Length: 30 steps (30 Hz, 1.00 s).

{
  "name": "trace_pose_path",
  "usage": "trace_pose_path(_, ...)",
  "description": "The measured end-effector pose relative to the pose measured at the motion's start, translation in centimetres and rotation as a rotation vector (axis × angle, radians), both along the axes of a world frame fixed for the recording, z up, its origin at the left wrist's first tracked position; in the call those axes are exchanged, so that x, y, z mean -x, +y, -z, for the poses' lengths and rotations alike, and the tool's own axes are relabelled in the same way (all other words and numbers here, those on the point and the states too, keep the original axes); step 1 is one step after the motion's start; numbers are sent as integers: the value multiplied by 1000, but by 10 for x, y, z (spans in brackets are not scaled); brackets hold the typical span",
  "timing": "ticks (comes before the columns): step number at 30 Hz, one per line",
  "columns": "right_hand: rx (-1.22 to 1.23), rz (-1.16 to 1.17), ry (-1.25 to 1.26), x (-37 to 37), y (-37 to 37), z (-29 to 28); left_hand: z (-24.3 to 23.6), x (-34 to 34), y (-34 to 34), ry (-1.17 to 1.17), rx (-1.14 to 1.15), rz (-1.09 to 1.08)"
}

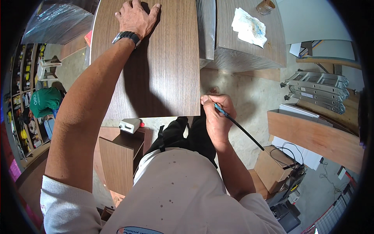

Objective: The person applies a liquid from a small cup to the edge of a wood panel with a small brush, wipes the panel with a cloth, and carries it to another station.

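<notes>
A dark walnut-grain panel [163, 70] lies flat in front of me. My left hand [136, 17] rests palm down with fingers spread on its far end; a black watch sits on that wrist. My right hand [217, 117] is at the panel's near right corner, fingers closed around a thin black stick with a blue end [237, 124], a brush or pen whose tip touches the panel's edge. The tip itself is hidden by my fingers.
A second wood-grain board [249, 54] lies to the right with a stained white rag [249, 27] and a small jar [265, 6]. A folded aluminium ladder [317, 87], a wooden board [311, 134], a small cabinet [119, 156] with a white can [129, 125], and shelving at left.
</notes>
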State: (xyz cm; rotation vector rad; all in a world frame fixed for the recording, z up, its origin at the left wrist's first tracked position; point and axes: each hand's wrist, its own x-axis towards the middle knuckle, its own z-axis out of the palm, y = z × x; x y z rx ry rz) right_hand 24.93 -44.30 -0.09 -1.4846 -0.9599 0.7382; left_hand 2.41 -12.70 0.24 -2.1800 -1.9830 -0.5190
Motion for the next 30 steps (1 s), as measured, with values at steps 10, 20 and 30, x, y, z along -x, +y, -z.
trace_pose_path(10,44,-25,-40,0,-1,-8,3,1,2,48,15,-16)
trace_pose_path(20,69,-54,-41,-1,-9,-18,-35,-26,-24,-120,64,-57)
trace_pose_path(30,55,-58,-78,0,-17,-15,-40,-27,-26,-103,103,-81)
